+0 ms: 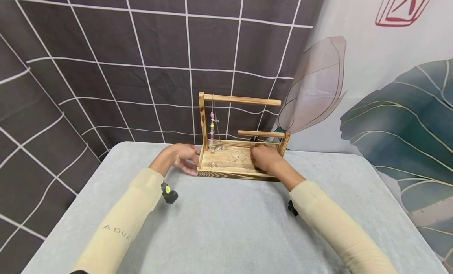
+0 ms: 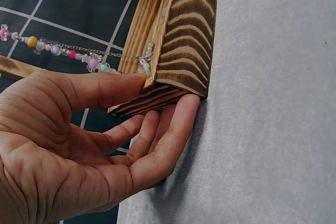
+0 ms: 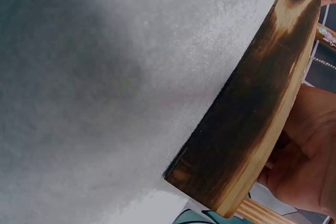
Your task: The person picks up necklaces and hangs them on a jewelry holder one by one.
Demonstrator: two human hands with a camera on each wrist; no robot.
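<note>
A wooden jewelry stand (image 1: 233,175) with a shallow tray base and two crossbars stands near the table's back edge. My left hand (image 1: 184,158) grips its left front corner; in the left wrist view the thumb (image 2: 113,88) lies at the rim and the fingers sit against the outer wall. My right hand (image 1: 267,158) reaches down inside the tray's right end. Its fingertips are hidden, so what they touch cannot be seen. A colorful beaded strand (image 1: 212,126) and a thin chain (image 1: 217,126) hang from the taller bar. Thin jewelry (image 1: 238,156) lies on the tray floor.
The lower crossbar (image 1: 260,133) juts leftward above the right hand, from a post (image 1: 284,143) at the tray's right end. A small piece of jewelry (image 1: 212,164) lies front left in the tray. Grey cloth covers the table (image 1: 226,223); a dark grid curtain (image 1: 159,85) hangs behind.
</note>
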